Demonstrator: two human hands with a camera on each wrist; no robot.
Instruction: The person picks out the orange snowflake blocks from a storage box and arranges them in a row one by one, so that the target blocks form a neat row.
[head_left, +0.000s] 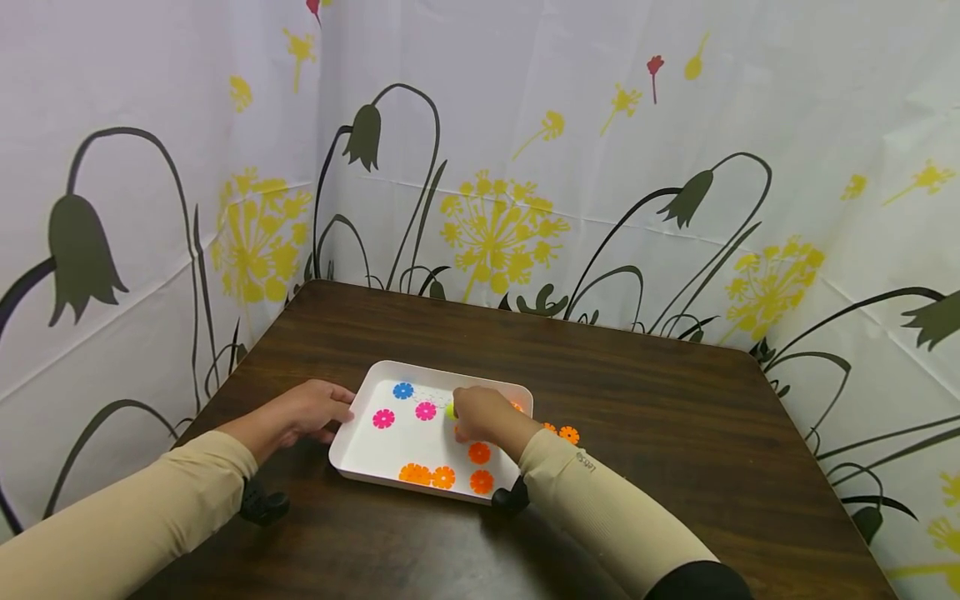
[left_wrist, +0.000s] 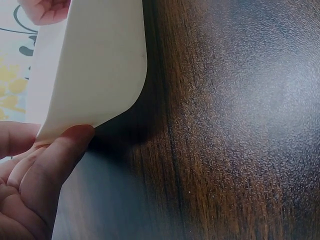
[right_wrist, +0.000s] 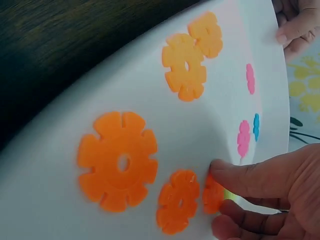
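Note:
A white tray lies on the dark wooden table, holding notched plastic flower-shaped discs. My left hand grips its left rim; in the left wrist view the thumb lies outside the wall. My right hand is over the right half of the tray. In the right wrist view, its thumb and fingers meet opposite edges of an orange disc, partly hidden by them. A yellow-green disc shows just behind. Other orange discs, two pink discs and a blue disc lie on the tray.
Faint clear discs lie near the tray's back. Orange discs rest just beyond its right edge. A flower-printed curtain hangs behind and beside the table.

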